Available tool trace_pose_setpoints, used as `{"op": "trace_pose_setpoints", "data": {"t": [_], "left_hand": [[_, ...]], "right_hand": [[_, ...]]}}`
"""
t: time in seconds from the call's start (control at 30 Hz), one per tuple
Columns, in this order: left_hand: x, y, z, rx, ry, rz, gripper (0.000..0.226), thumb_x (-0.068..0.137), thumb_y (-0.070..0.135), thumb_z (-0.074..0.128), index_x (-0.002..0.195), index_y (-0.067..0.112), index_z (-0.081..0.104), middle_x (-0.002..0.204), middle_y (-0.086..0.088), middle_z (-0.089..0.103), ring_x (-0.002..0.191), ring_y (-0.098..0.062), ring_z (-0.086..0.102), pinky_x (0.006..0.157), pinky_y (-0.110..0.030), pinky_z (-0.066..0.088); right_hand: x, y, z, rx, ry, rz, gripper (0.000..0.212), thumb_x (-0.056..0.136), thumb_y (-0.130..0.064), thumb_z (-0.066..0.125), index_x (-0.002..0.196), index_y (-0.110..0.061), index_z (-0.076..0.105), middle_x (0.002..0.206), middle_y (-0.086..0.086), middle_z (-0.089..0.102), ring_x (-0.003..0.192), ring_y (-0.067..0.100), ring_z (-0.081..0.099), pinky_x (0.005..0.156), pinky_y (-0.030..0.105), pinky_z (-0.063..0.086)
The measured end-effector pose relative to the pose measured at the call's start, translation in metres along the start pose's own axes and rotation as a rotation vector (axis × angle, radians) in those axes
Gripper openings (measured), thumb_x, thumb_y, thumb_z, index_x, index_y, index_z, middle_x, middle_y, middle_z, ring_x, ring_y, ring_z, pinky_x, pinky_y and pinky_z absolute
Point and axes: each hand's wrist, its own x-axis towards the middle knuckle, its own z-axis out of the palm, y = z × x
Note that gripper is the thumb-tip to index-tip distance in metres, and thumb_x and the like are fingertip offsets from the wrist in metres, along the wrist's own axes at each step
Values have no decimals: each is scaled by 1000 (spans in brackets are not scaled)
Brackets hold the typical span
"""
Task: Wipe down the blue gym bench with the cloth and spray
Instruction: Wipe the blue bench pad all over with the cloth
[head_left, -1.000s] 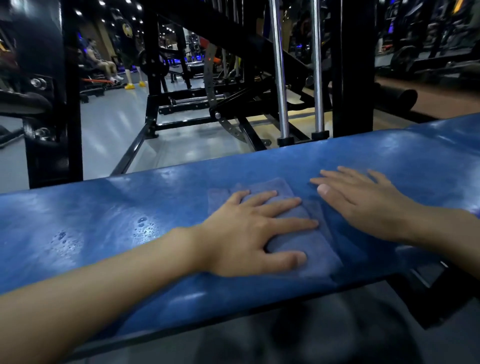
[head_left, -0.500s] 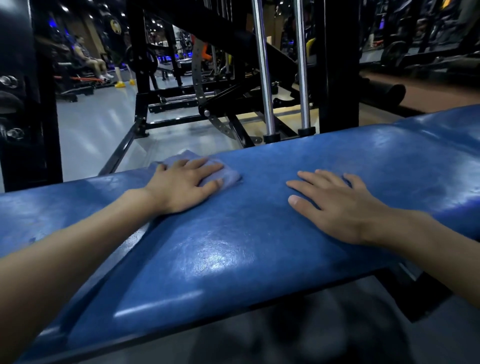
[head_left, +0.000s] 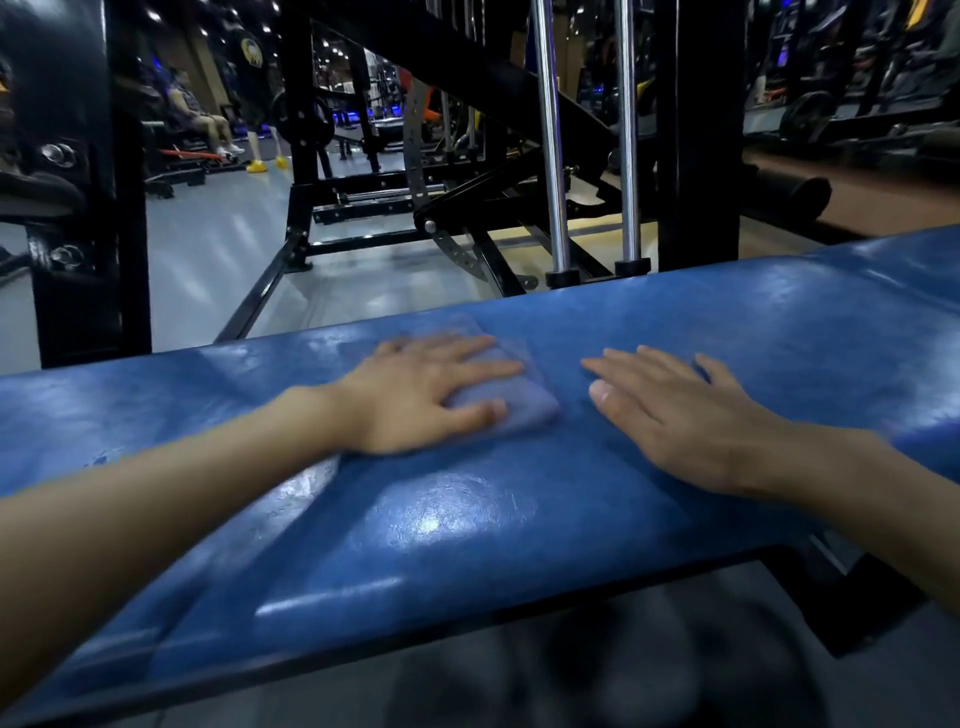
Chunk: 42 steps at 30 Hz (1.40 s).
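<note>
While the spray bottle isn't anywhere in view, I'm clearly in the wiping part of the job, so I'd call this mid-task. My left hand (head_left: 415, 395) lies flat, fingers spread, pressing the folded bluish cloth (head_left: 511, 400) onto the blue bench (head_left: 467, 530); no pinch or wrap, just palm and fingers bearing down on top. The cloth sits about mid-pad, toward the far edge, with its right end sticking out past my fingertips. My right hand (head_left: 680, 415) is also flat and spread, bare on the vinyl just to the right of the cloth, not touching it. Looks like a brace, holding nothing.

Status as I read it:
- Near half of the pad in front of me has a wet-looking sheen with streaks; I'd judge that stretch wiped or at least sprayed.
- A few small droplets (head_left: 101, 460) sit on the pad at far left, so that end likely needs a pass.
- Right end of the bench, where it rises at the frame edge, shows glare only; can't tell if it's been done.
- Front edge and underside: hidden, unknown.

Left hand is slightly blurred, consistent with a stroke in progress. Remaining: both ends, then edges.
</note>
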Motion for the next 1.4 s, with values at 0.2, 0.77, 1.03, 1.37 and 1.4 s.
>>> {"op": "trace_pose_setpoints", "data": {"t": [0.2, 0.77, 1.03, 1.37, 1.4], "left_hand": [[24, -76, 4, -21, 9, -389, 67, 84, 80, 14, 147, 56, 24, 161, 10, 24, 147, -24, 24, 114, -60, 17], [-39, 43, 0, 35, 32, 166, 69, 83, 78, 15, 149, 56, 15, 165, 16, 9, 151, -16, 10, 119, -52, 11], [1, -96, 0, -15, -25, -398, 72, 82, 82, 11, 148, 55, 20, 163, 10, 21, 148, -23, 23, 114, -60, 16], [-65, 24, 2, 91, 24, 137, 69, 83, 74, 4, 149, 56, 9, 164, 17, 10, 150, -22, 14, 117, -53, 15], [-73, 36, 3, 85, 34, 226, 67, 85, 73, 7, 150, 56, 8, 165, 16, 9, 150, -23, 13, 116, -54, 14]], "right_hand": [[-1, -3, 3, -54, -13, -3, 77, 79, -71, -3, 150, -45, 14, 162, -16, 2, 148, 7, -7, 118, 51, -5], [-2, -20, -4, -4, 12, -12, 94, 68, -73, -12, 152, -40, 14, 161, -15, 11, 148, 6, -1, 118, 52, -4], [-3, -31, 6, -79, -58, -33, 77, 79, -71, -4, 150, -44, 10, 162, -16, -2, 147, 6, -10, 118, 50, -6], [0, -39, 4, -58, -42, 52, 70, 83, -66, 1, 148, -47, 21, 161, -19, 8, 148, 6, -3, 118, 51, -3], [2, -42, 3, -45, -22, 67, 67, 86, -64, 3, 147, -46, 24, 161, -18, 10, 148, 6, -1, 118, 51, -2]]}}
